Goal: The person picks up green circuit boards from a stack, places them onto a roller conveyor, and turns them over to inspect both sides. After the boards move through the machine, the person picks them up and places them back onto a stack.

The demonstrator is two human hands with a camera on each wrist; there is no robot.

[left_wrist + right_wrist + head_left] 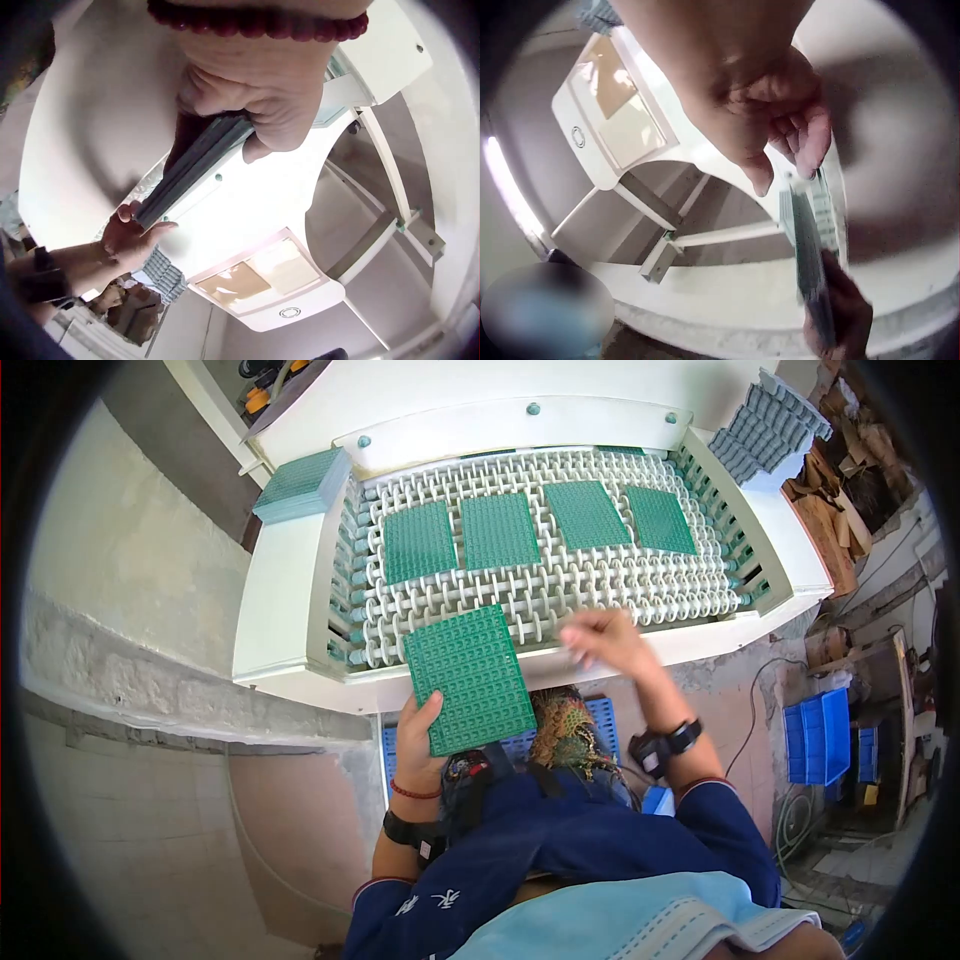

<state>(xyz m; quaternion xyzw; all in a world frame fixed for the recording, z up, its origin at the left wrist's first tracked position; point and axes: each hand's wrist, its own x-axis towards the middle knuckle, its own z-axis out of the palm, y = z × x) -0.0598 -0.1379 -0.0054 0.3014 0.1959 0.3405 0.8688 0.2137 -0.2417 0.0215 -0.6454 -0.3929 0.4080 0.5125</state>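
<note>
My left hand [418, 732] grips a stack of green circuit board panels [470, 680], thumb on the top face at the left edge. Small repeated units in a grid cover the upper panel. Edge-on in the left wrist view, the stack [191, 169] appears as several thin layers. My right hand [608, 640] hangs in the air right of the stack, fingers loosely bent and holding nothing. The right wrist view has its thumb and fingers [816, 142] just past the stack's end. Beyond both hands, several green panels lie in a row, including one [500, 530], on the white roller conveyor [440, 600].
A stack of green panels [300, 485] rests on the machine's left ledge. Grey ridged trays [768, 428] are piled at its right corner. The machine's white front rail [640, 650] runs below the rollers. Blue bins [817, 735] stand at the right, near a cable on the floor.
</note>
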